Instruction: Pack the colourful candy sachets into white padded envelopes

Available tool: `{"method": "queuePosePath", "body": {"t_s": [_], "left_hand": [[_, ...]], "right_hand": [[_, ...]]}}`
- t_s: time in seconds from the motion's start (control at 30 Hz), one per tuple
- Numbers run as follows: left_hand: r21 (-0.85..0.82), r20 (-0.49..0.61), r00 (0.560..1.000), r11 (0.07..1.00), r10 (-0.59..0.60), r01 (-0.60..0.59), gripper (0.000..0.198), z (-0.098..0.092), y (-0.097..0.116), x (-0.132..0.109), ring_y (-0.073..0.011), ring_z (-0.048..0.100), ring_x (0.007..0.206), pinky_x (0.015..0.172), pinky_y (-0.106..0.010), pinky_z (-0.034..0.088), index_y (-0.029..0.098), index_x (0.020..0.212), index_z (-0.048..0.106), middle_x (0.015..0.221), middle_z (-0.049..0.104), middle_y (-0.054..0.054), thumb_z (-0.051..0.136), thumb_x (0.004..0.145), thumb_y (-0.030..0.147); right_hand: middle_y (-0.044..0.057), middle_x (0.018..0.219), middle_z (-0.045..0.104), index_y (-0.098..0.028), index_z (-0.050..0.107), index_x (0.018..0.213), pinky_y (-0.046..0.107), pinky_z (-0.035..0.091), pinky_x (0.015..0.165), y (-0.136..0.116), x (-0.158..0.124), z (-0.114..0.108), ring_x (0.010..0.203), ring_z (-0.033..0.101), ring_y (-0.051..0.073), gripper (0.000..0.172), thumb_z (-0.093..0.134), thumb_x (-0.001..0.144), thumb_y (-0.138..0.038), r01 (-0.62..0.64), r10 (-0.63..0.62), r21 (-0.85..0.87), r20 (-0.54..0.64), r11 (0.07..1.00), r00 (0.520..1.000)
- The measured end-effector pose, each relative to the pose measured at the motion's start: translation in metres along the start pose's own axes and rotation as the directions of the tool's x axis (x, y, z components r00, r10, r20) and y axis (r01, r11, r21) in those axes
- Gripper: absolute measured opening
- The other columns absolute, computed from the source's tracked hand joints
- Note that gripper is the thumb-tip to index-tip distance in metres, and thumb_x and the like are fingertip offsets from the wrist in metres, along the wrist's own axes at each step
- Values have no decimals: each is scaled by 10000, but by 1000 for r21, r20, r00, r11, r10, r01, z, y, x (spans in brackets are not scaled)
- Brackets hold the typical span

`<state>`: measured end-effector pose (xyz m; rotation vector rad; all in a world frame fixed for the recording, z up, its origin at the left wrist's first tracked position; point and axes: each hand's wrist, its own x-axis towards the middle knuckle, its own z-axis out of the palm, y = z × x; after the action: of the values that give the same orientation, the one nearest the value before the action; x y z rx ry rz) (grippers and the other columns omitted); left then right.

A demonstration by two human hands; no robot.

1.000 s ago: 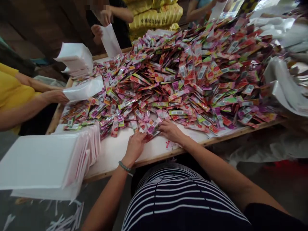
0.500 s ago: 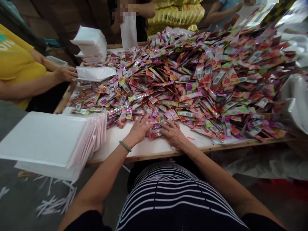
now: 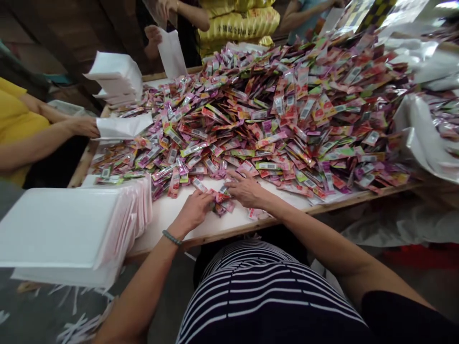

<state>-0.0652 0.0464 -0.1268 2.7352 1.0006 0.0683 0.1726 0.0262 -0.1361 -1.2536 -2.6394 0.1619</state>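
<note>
A big heap of small colourful sachets [image 3: 287, 105] covers the white-topped table [image 3: 168, 220]. My left hand [image 3: 193, 210] lies at the heap's near edge, its fingers curled round a small bunch of sachets [image 3: 220, 206]. My right hand [image 3: 245, 190] rests just to the right of that bunch, fingers bent over the same sachets and touching them. A beaded band sits on my left wrist.
A thick stack of white bags [image 3: 64, 234] juts off the table's near left corner. Another white stack [image 3: 114, 81] stands at the far left. A person in yellow [image 3: 21, 129] holds a white bag [image 3: 122, 128]; other people's hands work at the far side. Yellow sacks [image 3: 236, 21] lie behind.
My hands have pulled back from the heap's edge toward me, gathering a small bunch of sachets onto the bare white tabletop. The person in yellow still holds the white bag.
</note>
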Motion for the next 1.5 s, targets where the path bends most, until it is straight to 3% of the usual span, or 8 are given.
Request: {"method": "queuePosePath", "body": {"t_s": [0.2, 0.37, 0.57, 0.77, 0.9, 1.03, 1.3, 1.5], "left_hand": [[-94, -110, 973, 976, -205, 195, 314, 12, 11, -19, -244, 569, 1025, 898, -387, 512, 169, 1116, 565, 1047, 656, -99, 575, 810, 98], [-178, -93, 970, 963, -224, 205, 305, 18, 31, -29, -242, 587, 1002, 880, -385, 530, 187, 1100, 540, 1013, 646, -80, 612, 807, 141], [-191, -294, 941, 975, -168, 114, 446, 14, 38, -43, -268, 528, 1176, 1014, -437, 456, 195, 1238, 487, 1245, 574, -132, 647, 831, 284], [-129, -93, 992, 989, -91, 78, 791, 11, 21, -23, -361, 315, 1392, 1098, -533, 341, 149, 1424, 396, 1480, 415, -188, 702, 770, 472], [-163, 16, 1000, 986, 25, -22, 509, 17, 24, -9, -292, 466, 1281, 1066, -471, 396, 175, 1302, 557, 1351, 568, -141, 660, 831, 340], [-231, -31, 999, 972, 36, -42, 320, 17, 32, -18, -239, 551, 1143, 1014, -406, 447, 177, 1166, 634, 1213, 654, -103, 615, 867, 289], [-43, -208, 971, 993, -116, 109, 686, 21, 42, -27, -364, 356, 1372, 1077, -529, 350, 157, 1396, 451, 1464, 423, -207, 677, 803, 417], [-96, -74, 996, 994, -53, 46, 480, 38, 33, -23, -300, 504, 1259, 1026, -477, 428, 191, 1317, 554, 1332, 590, -145, 587, 875, 374]], "right_hand": [[121, 1001, 679, -148, 634, 912, 436, 284, 987, -9, 21, 0, 1160, 510, 263, 202, 470, 849, -48, 32, -30, -46, 48, 998, 998], [110, 931, 677, -159, 620, 984, 319, 362, 779, -11, 28, -8, 897, 567, 229, 155, 487, 911, -191, -301, 307, 63, -161, 952, 938], [49, 889, 715, -203, 649, 1032, 255, 375, 665, -29, 13, 3, 779, 619, 179, 165, 580, 893, -261, -296, 292, 288, 59, 911, 955], [131, 977, 685, -150, 670, 1008, 329, 409, 791, -6, 3, 11, 911, 607, 248, 233, 516, 923, -303, -564, 573, 106, -193, 819, 797], [126, 970, 693, -151, 700, 941, 340, 400, 844, 11, 2, 11, 941, 602, 246, 231, 487, 915, -237, -548, 549, 19, -48, 836, 835], [96, 914, 703, -164, 680, 891, 315, 410, 824, 18, -7, 12, 911, 603, 225, 222, 459, 899, -171, -536, 546, 105, -132, 838, 827], [77, 903, 698, -156, 652, 951, 271, 417, 764, -31, -7, 20, 846, 604, 180, 179, 479, 910, -136, -63, 58, 166, 38, 984, 998], [165, 1168, 658, -138, 560, 1261, 362, 421, 863, 3, -15, -5, 1044, 592, 269, 496, 558, 901, -478, -435, 437, 48, -130, 899, 890]]}}
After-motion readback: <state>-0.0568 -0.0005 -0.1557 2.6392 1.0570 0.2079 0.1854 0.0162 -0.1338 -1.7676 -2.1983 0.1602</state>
